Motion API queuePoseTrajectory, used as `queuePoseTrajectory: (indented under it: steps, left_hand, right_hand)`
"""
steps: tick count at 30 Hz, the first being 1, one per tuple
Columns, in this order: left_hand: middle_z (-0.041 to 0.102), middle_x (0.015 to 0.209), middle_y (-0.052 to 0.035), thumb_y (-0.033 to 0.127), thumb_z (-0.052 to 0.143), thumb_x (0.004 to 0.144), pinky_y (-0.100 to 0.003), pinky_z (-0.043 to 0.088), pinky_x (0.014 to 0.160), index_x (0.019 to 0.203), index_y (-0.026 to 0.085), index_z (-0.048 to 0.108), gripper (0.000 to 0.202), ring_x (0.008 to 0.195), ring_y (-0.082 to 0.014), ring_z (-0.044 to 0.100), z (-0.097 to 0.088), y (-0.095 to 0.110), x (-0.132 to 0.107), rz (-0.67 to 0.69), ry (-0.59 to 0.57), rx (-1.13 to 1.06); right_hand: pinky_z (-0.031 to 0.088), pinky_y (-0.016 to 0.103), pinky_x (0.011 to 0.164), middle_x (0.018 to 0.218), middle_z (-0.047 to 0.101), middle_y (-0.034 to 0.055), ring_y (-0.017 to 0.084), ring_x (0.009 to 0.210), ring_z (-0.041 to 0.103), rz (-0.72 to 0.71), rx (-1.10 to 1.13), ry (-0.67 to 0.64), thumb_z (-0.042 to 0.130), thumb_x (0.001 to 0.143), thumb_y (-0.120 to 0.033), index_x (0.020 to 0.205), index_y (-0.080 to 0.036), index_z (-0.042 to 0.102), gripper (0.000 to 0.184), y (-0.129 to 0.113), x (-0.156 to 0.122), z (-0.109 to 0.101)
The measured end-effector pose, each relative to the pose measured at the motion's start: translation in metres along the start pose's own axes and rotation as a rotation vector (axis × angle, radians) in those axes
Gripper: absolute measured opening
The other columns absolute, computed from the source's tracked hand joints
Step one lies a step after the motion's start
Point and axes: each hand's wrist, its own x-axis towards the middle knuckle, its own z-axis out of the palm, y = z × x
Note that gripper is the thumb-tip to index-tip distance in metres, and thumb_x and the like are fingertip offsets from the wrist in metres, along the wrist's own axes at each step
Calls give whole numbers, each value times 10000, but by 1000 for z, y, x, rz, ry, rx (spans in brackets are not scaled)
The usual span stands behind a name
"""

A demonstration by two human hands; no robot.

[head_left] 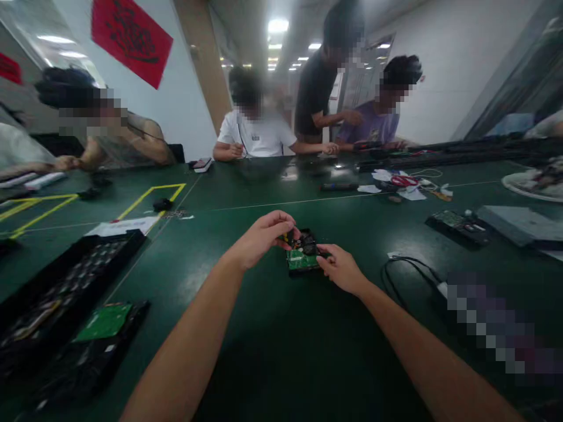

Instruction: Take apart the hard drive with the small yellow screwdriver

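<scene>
A small open electronic device in a black casing [303, 271] lies on the green table before me, with a green circuit board [299, 259] in its near part and dark round parts behind. My left hand [265, 235] is at its far left corner, fingers closed in a pinch. A small yellow and dark bit shows beneath those fingertips, too blurred to name. On the right side, my right hand [341, 268] grips the casing's edge between thumb and fingers.
At left lie a long black tray [65, 287] of small parts and another opened device with a green board [103, 322]. On the right are a dark boxed unit [457, 227], a grey metal case [519, 225] and a black cable [402, 261]. Several people sit or stand across the table [237, 205].
</scene>
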Motion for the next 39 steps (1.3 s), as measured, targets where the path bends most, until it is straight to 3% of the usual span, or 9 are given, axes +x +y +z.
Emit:
queuePoseTrajectory:
  steps: [11, 18, 26, 35, 39]
  left_hand:
    - [704, 1037, -81, 338, 690, 898, -275, 497, 691, 973, 160, 766, 207, 894, -173, 620, -4, 1, 2, 19, -18, 83]
    - [705, 997, -72, 318, 668, 923, -269, 506, 680, 1067, 178, 713, 206, 910, -182, 644, -3, 2, 0, 14, -39, 49]
    - [713, 1012, -93, 296, 635, 933, -287, 548, 709, 982, 161, 723, 168, 936, -197, 660, -4, 2, 0, 28, -59, 3]
    - [703, 1019, -88, 312, 650, 934, -267, 539, 665, 1090, 173, 725, 222, 916, -190, 652, -6, 2, 0, 29, -54, -11]
    - [713, 1005, -91, 303, 639, 940, -297, 554, 708, 1036, 171, 696, 173, 941, -205, 670, -4, 2, 1, 48, -44, -55]
  right_hand:
    - [536, 242, 533, 1327, 624, 131, 106, 688, 653, 7, -15, -7, 593, 985, -356, 1422, -230, 580, 455, -3, 0, -1]
    - [525, 234, 534, 1314, 625, 135, 104, 697, 652, 2, -16, -15, 587, 996, -374, 1447, -224, 561, 476, 1, 1, -1]
    - [519, 225, 530, 1345, 598, 131, 95, 703, 642, -25, -23, -14, 582, 1000, -367, 1431, -220, 568, 456, -2, 0, -1]
    - [533, 249, 547, 1319, 613, 136, 108, 708, 652, -11, -21, -17, 587, 994, -363, 1442, -224, 570, 470, -2, 1, -1]
    - [540, 248, 550, 1295, 623, 135, 113, 715, 659, -1, -20, -31, 587, 996, -386, 1449, -218, 563, 484, -2, 0, -2]
